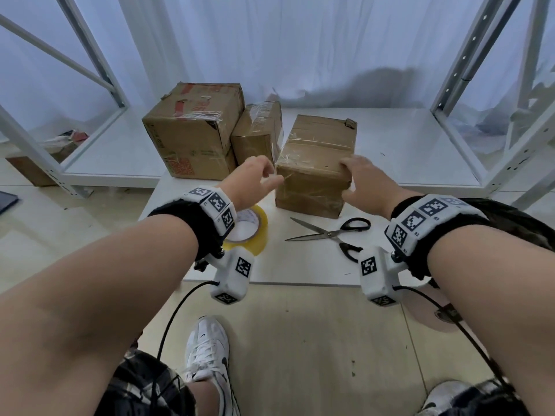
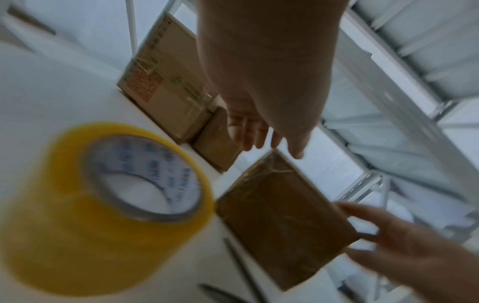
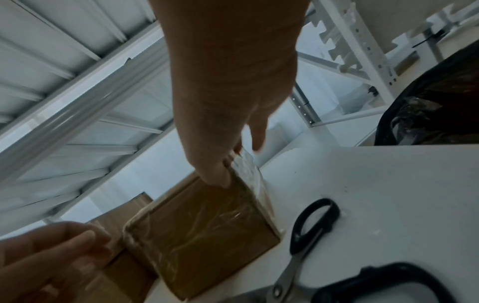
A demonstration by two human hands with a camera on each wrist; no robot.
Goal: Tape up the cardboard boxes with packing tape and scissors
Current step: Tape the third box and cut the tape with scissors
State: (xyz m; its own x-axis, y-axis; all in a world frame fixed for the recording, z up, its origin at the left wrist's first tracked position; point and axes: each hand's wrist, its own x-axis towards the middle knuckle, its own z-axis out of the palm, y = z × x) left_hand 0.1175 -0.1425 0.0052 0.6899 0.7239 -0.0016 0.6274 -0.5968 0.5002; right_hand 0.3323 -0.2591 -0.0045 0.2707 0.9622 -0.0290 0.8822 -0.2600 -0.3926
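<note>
A small cardboard box (image 1: pixel 312 187) (image 2: pixel 279 221) (image 3: pixel 207 246) wrapped in clear tape stands on the white table (image 1: pixel 300 268). My right hand (image 1: pixel 348 177) (image 3: pixel 233 160) grips its near right corner, fingers over the top and thumb on the front face. My left hand (image 1: pixel 271 178) (image 2: pixel 261 135) hovers at the box's top left corner with loosely spread fingers, holding nothing. A yellow roll of packing tape (image 1: pixel 252 232) (image 2: pixel 103 205) lies flat under my left wrist. Black-handled scissors (image 1: pixel 333 234) (image 3: pixel 305 246) lie open just in front of the box.
A large printed box (image 1: pixel 192 130) and a medium taped box (image 1: pixel 258 130) stand behind and to the left. White metal shelving frames (image 1: pixel 90 70) flank the table on both sides. A black bin bag (image 3: pixel 435 102) sits off the table's right side.
</note>
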